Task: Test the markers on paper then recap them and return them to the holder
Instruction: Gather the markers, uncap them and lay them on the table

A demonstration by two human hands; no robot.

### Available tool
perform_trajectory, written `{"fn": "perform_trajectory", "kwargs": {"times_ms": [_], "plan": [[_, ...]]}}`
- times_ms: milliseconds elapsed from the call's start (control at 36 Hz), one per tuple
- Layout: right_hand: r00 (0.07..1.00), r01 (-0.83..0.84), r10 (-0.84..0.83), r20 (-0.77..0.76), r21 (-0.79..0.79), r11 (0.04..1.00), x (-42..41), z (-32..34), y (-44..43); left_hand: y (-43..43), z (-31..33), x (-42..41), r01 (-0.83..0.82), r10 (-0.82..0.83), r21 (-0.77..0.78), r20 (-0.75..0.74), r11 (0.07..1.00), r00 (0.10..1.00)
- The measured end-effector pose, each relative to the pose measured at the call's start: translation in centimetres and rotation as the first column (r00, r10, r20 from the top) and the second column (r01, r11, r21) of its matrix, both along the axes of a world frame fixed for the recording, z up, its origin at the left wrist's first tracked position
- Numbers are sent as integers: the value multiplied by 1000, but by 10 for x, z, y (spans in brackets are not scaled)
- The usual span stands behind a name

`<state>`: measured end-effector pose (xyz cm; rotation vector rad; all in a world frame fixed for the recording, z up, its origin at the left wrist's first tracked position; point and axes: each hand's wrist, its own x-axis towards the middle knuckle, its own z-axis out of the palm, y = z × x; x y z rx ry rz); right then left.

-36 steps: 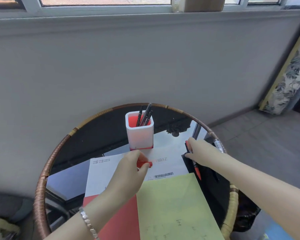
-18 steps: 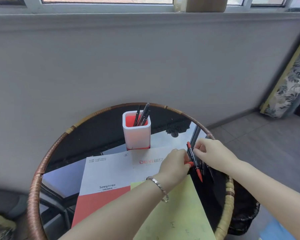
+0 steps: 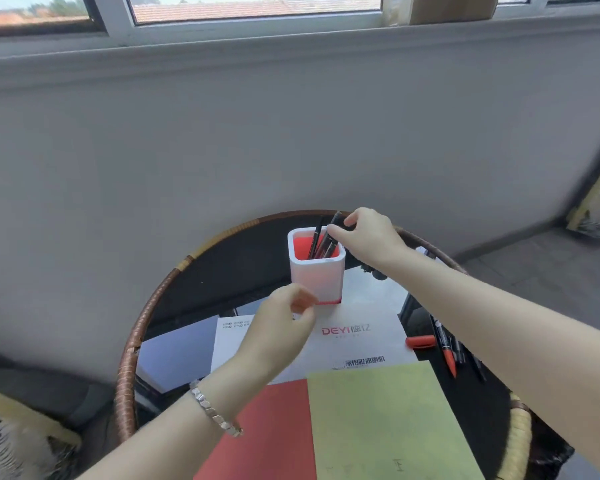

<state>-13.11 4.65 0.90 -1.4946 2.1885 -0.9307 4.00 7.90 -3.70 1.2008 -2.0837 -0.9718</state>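
A white square holder [image 3: 316, 271] with a red inside stands at the back of the round table, with several dark markers [image 3: 317, 239] upright in it. My right hand [image 3: 369, 239] reaches over its right rim and pinches the top of a black marker [image 3: 336, 220] that stands in the holder. My left hand [image 3: 281, 336] hovers in front of the holder, fingers loosely curled, with nothing visible in it. An uncapped red marker [image 3: 445, 351] and its red cap [image 3: 420, 341] lie at the right of the table. Yellow-green test paper [image 3: 385, 420] lies at the front.
The table has a glass top and a woven rattan rim [image 3: 136, 341]. A white printed sheet [image 3: 357, 341] and a red sheet [image 3: 271, 434] lie under the yellow-green paper. More dark pens [image 3: 465, 356] lie beside the red marker. A grey wall rises close behind.
Both hands have left the red marker at the right; marker and cap now lie on the table. My right hand went up to the holder and my left hand drew back to the centre.
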Motion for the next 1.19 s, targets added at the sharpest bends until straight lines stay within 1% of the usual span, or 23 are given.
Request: {"fn": "perform_trajectory", "kwargs": {"times_ms": [83, 139, 194, 250, 306, 361, 417, 444, 500, 556, 639, 694, 861, 944, 1000, 1083, 1194], "plan": [[998, 53, -53, -15, -1, 999, 5, -6, -11, -3, 1, 14, -38, 39, -24, 20, 999, 999], [999, 48, -48, -3, -33, 998, 9, -10, -10, -4, 1, 21, -57, 58, -38, 27, 998, 998], [999, 30, -29, 18, -99, 995, 8, -9, -4, -4, 2, 22, -62, 64, -58, 32, 996, 997], [999, -8, 16, 38, -211, 977, 9, -3, 4, -3, 4, 20, -76, 78, -87, 19, 993, 997], [997, -40, 59, 43, -355, 934, 11, 10, 17, -1, 5, 15, -82, 81, -131, -8, 988, 997], [992, -80, 119, 44, -508, 858, 14, 25, 35, 0, 8, 8, -86, 77, -184, -58, 979, 995], [981, -112, 184, 58, -605, 788, 16, 39, 56, 2, 13, 0, -93, 67, -234, -117, 968, 991], [973, -116, 215, 84, -625, 772, 17, 44, 65, 3, 15, -3, -91, 55, -262, -144, 961, 988], [947, -114, 277, 166, -631, 767, 19, 50, 82, 7, 19, -11, -82, 27, -332, -165, 940, 986], [917, -95, 310, 252, -616, 782, 20, 50, 93, 11, 22, -17, -67, 2, -368, -175, 927, 985], [865, -29, 308, 396, -573, 819, 19, 44, 104, 20, 28, -21, -5, -67, -340, -199, 940, 978], [831, -4, 300, 468, -535, 845, 17, 38, 107, 26, 29, -21, 61, -116, -322, -155, 945, 981], [805, -208, 358, 472, -341, 917, 18, 9, 115, 31, 23, -21, 251, -271, -255, -49, 934, 961], [812, -227, 340, 475, -281, 932, 21, -3, 119, 31, 19, -20, 285, -294, -192, -24, 939, 955], [792, -210, 332, 513, -282, 936, 21, -5, 121, 34, 17, -20, 293, -300, -159, -23, 943, 954], [722, -179, 340, 602, -312, 933, 21, -5, 125, 40, 16, -21, 288, -303, -186, -58, 939, 951], [674, -152, 358, 646, -353, 923, 19, -9, 127, 41, 20, -23, 295, -310, -147, -89, 944, 947]]}}
